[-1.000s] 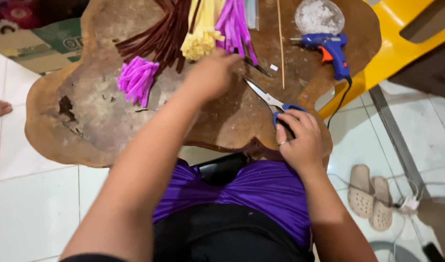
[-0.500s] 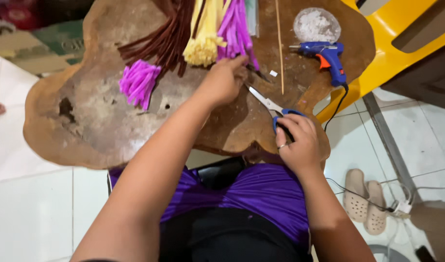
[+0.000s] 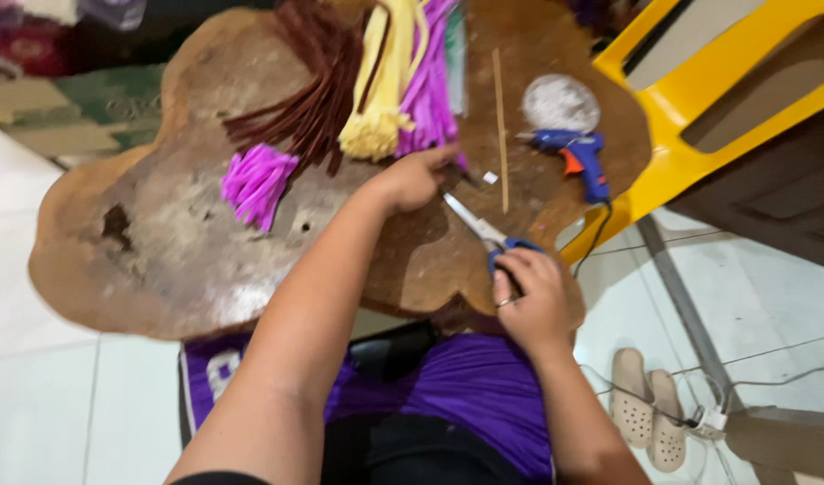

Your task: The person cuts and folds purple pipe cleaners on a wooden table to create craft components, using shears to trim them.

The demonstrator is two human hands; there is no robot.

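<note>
My left hand [image 3: 412,180] has slid right across the wooden worktop [image 3: 160,260], fingertips now pinching at the purple strips [image 3: 430,99] upper centre. My right hand [image 3: 530,301] stays clenched on the blue-handled scissors [image 3: 484,232], blades resting centre frame.

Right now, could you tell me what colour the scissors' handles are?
Blue, on the scissors under the right hand, in the head view.

Bare wood left of the purple bundle [image 3: 256,182] — glue gun [image 3: 573,157] crowding right
</note>
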